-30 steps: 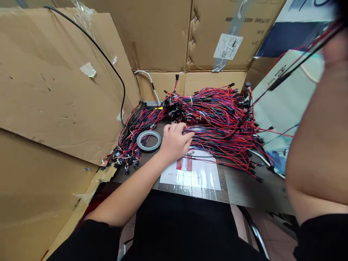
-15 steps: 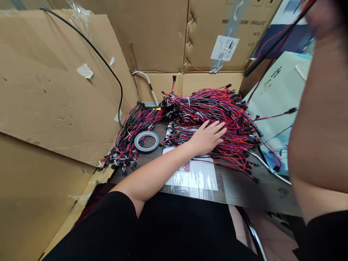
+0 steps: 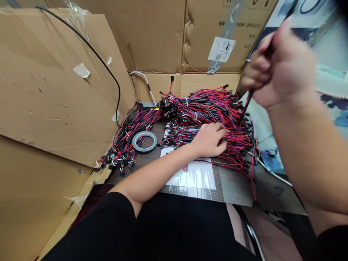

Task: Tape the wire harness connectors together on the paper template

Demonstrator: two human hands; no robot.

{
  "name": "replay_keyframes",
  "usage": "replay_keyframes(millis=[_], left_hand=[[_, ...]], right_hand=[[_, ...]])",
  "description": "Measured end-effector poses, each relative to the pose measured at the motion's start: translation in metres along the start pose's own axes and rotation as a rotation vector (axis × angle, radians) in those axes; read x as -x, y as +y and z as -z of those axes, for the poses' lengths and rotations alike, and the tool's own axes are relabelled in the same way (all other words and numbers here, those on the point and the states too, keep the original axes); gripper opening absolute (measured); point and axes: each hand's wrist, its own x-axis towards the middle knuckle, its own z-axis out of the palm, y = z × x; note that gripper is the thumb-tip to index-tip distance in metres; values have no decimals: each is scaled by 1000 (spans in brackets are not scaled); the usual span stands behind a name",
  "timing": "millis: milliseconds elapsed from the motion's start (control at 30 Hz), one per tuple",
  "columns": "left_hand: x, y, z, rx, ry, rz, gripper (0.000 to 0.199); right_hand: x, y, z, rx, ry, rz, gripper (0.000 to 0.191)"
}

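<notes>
Red, black and blue wires (image 3: 206, 105) with small black connectors lie in a large pile on the table. My left hand (image 3: 210, 139) rests palm down on the front part of this pile, its fingers apart and slightly bent. Raised above the pile's right end, my right hand (image 3: 280, 65) is closed around a dark wire bundle (image 3: 247, 105), which hangs down to the pile. To the left lies another heap of similar wires (image 3: 138, 127). Beside that heap sits a grey tape roll (image 3: 144, 141).
Cardboard walls (image 3: 154, 36) stand behind and at the left. A white sheet (image 3: 199, 175) lies taped to the table (image 3: 236, 188) near its front edge. At the right are a pale printed bag (image 3: 272, 159) and a white cable (image 3: 277, 175).
My right hand has come down and left from the top right corner with the wires. The fingers of my left hand have bent a little. Wires now hang over the table's front edge.
</notes>
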Motion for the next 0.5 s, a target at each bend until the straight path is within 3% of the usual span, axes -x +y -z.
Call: replay_keyframes(millis=[133, 233, 367, 500], left_hand=[[-15, 12, -2, -58, -45, -51, 27], [-23, 18, -5, -46, -49, -46, 37], [-29, 21, -8, 184, -26, 154, 51], [-34, 19, -7, 418, 50, 376, 46]], right_hand=[[13, 32, 4, -73, -196, -35, 24], [19, 39, 21, -16, -228, -3, 15], [30, 43, 45, 28, -254, -16, 14], [42, 58, 61, 206, -273, -73, 22]])
